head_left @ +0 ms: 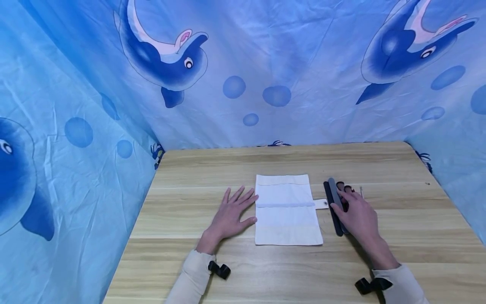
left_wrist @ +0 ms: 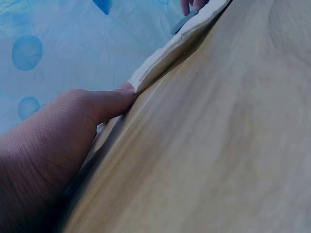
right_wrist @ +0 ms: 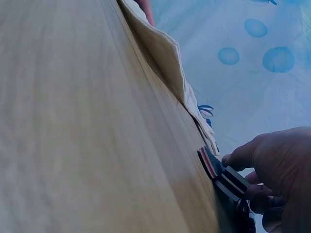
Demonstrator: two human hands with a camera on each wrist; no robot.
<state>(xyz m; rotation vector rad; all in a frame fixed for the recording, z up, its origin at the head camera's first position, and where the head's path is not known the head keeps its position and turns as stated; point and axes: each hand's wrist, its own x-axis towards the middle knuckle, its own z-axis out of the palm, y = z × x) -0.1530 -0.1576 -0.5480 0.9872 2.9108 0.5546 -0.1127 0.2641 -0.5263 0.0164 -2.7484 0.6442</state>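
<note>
A white cloth pouch (head_left: 287,219) lies unfolded on the table, its snap strap (head_left: 320,204) pointing right. My left hand (head_left: 229,215) rests flat with spread fingers, fingertips and thumb at the pouch's left edge. To the right of the strap, my right hand (head_left: 358,217) pinches a grey nail file (head_left: 332,185) between thumb and fingers. A black nail file (head_left: 327,190) lies alongside it. Beyond the fingers show black finger loops (head_left: 340,185), like scissor handles, partly hidden by the hand. In the right wrist view the grey file (right_wrist: 235,180) tilts over the other file (right_wrist: 208,162).
A thin metal tool (head_left: 361,192) pokes out behind the right hand. The wooden table (head_left: 197,169) meets a blue dolphin-print curtain (head_left: 243,50) at the back and sides. Small black cameras (head_left: 219,270) are strapped to both wrists.
</note>
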